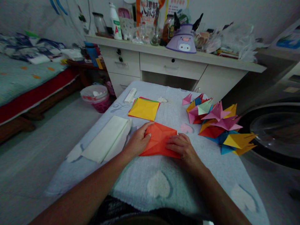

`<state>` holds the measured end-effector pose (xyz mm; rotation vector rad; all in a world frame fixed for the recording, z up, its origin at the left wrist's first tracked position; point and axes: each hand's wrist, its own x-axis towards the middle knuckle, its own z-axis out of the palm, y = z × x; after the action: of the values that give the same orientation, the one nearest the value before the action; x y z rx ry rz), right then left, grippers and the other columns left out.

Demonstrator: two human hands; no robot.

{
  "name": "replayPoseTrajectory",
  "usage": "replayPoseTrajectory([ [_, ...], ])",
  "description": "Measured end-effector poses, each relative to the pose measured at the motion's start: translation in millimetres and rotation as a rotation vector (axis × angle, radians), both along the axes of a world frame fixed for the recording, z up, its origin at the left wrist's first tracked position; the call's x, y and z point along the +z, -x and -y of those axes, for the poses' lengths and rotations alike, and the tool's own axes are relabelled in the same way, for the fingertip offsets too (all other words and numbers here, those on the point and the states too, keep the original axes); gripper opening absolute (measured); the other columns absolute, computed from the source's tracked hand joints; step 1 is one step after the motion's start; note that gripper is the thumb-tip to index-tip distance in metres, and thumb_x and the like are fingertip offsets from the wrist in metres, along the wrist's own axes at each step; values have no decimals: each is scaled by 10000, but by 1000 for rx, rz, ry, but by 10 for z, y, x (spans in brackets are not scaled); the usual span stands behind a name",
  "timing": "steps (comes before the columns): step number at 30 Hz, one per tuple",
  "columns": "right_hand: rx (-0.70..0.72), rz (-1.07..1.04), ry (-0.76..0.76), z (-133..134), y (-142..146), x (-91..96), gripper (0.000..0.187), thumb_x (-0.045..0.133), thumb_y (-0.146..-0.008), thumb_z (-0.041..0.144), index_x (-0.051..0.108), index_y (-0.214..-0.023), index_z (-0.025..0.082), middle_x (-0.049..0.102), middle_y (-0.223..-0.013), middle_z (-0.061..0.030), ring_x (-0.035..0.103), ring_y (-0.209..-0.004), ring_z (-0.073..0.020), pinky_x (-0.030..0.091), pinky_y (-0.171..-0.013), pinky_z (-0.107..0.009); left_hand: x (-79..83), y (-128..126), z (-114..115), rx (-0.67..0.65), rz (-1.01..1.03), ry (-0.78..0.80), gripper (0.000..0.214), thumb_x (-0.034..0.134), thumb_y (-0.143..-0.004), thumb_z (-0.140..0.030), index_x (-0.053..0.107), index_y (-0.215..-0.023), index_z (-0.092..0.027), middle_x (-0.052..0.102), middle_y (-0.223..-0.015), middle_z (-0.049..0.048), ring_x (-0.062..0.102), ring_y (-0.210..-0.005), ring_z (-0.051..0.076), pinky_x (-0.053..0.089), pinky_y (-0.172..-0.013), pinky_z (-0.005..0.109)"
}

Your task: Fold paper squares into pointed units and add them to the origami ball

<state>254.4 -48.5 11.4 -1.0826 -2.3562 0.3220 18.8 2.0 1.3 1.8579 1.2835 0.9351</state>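
Note:
An orange sheet of paper [159,139], creased and partly folded, lies on the pale blue cloth [154,184] covering the table. My left hand [138,140] rests flat on its left edge, fingers stretched out. Pressing down on the sheet's right side is my right hand [181,147], fingers together and slightly curled. Beyond the orange sheet sits a stack of coloured square papers [144,108] with a yellow one on top. To the right is a pile of folded, pointed paper shapes [219,125] in pink, yellow, blue and red.
A folded white cloth [106,140] lies left of my hands. Scissors [119,107] and a white tube [130,95] sit near the paper stack. A cluttered white desk [173,59] stands behind; a pink bin [96,97] and a bed [25,81] are at left.

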Motion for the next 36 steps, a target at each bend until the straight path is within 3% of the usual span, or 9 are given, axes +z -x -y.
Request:
replayPoseTrajectory([
  [3,44,-47,-8,-32,-44,-51,193,543,-940,297,705,-1022,231,726,-1056,-75,627,-1054,-231,338,-1012,-461,-9,23,-15,-45,-81,-59,407,448,-825,-129,673,-1156,-208,655,-1031,50,616,-988,188,471,-931,330],
  [7,84,-121,-11,-49,-95,-71,185,532,-941,258,688,-1034,222,744,-1033,-84,660,-1021,-228,426,-939,-430,24,56,8,42,-203,-200,306,499,-850,-174,704,-1075,-207,586,-1175,88,549,-1131,235,432,-1017,414],
  [10,64,-137,18,-45,-130,-43,187,524,-931,234,685,-1026,221,750,-1006,-80,674,-990,-228,460,-905,-412,90,117,28,51,-189,-267,273,496,-924,-331,703,-1063,-219,503,-1371,88,429,-1295,274,316,-1124,490],
  [14,46,-127,39,-47,-168,-3,203,502,-925,227,683,-1014,209,752,-984,-81,687,-950,-230,480,-873,-399,187,243,41,-354,17,-160,541,340,-957,-604,621,-1240,-238,585,-1337,85,401,-1364,270,267,-1165,472],
  [18,28,-157,54,-61,-194,6,204,504,-930,233,687,-1017,206,752,-992,-77,689,-953,-222,489,-872,-379,235,316,67,-592,-25,0,904,497,-711,-836,477,-1407,-261,409,-1525,97,215,-1473,335,172,-1200,514],
  [22,-13,-179,77,-64,-211,22,205,506,-931,202,690,-1021,206,751,-984,-76,693,-923,-202,503,-848,-345,208,282,105,-661,-221,52,1006,768,-602,-686,413,-1449,-275,403,-1531,103,147,-1490,356,73,-1200,571],
  [26,-40,-183,133,-56,-227,40,228,511,-920,168,702,-1033,221,753,-985,-63,698,-898,-188,509,-836,-331,156,232,124,-619,-313,-1,739,750,-745,-528,481,-1396,-301,465,-1494,82,225,-1476,327,34,-1191,587],
  [31,-109,-235,195,-56,-249,8,217,541,-904,167,716,-1016,231,755,-967,-48,702,-886,-180,522,-828,-320,142,208,122,-656,-315,-25,930,832,-612,-557,449,-1422,-306,459,-1499,98,234,-1469,353,45,-1179,609],
  [36,-83,-298,253,-42,-245,34,212,533,-919,184,720,-1008,228,753,-964,-56,699,-880,-172,528,-816,-304,75,149,101,-485,-360,-185,422,669,-849,-273,596,-1265,-281,609,-1360,73,416,-1385,293,159,-1146,605],
])
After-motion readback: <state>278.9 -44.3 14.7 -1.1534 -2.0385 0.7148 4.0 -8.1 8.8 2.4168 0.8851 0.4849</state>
